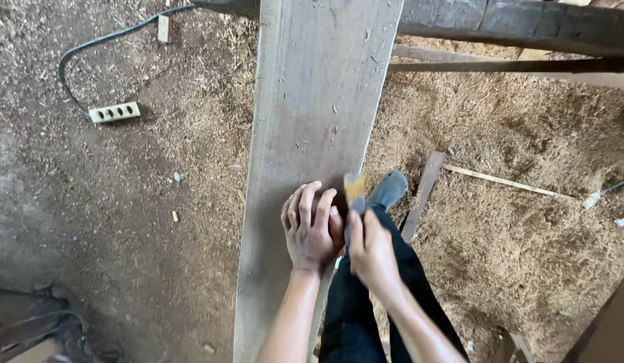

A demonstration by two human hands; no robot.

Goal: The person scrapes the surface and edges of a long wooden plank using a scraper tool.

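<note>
Two hands meet at the plank's right edge

Two hands work close together at the near end of a long grey plank (312, 134). The right hand (371, 252) has its grip clenched around a small blurred yellowish tool (355, 189), seemingly a scraper or short blade, whose tip points toward twelve o'clock and sits right at the plank's right edge. What kind of tool it is cannot be told for certain, since it is smeared by motion. The left hand (310, 228) lies at nine o'clock of the right, fingers spread and curled, pressing down on the plank's face without holding anything; it appears placed to steady the wood beside the tool.

Beyond the hands, the plank runs away toward twelve o'clock, resting on a dark beam (513, 23) at the top. Below the tool, at one o'clock, a grey shoe (389, 188) stands on the sawdust-covered floor (513, 242), the dark trouser leg beneath the forearms. Well apart at ten o'clock, a pale power strip (114, 111) with its dark cable (90, 47) lies on the bare ground.
</note>
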